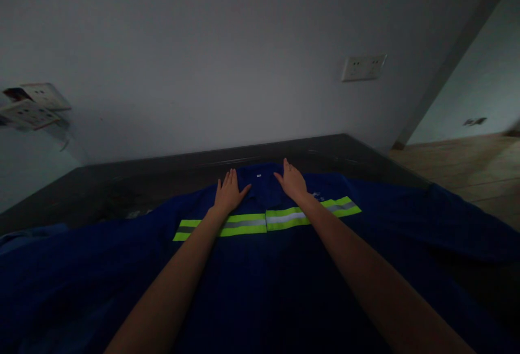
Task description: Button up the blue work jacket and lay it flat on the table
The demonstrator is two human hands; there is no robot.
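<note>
A dark blue work jacket [260, 267] lies spread out, front side up, with its sleeves reaching to both sides. Across its chest runs a yellow-green and silver reflective band [284, 218], split at the front opening. My left hand [229, 192] rests flat on the jacket just left of the collar [262, 183], fingers stretched away from me. On the collar's other side, my right hand [291, 180] also lies flat, its thumb pointing inward. A small white label shows inside the collar. The jacket's lower part is lost in deep shadow.
Beneath the jacket is a dark table [317, 148] set against a pale wall [211, 61]. A double wall socket [363, 68] is at right, with more sockets [32, 110] at left. Folded blue cloth [34, 233] lies at the left edge. Tiled floor [475, 167] shows beyond the right side.
</note>
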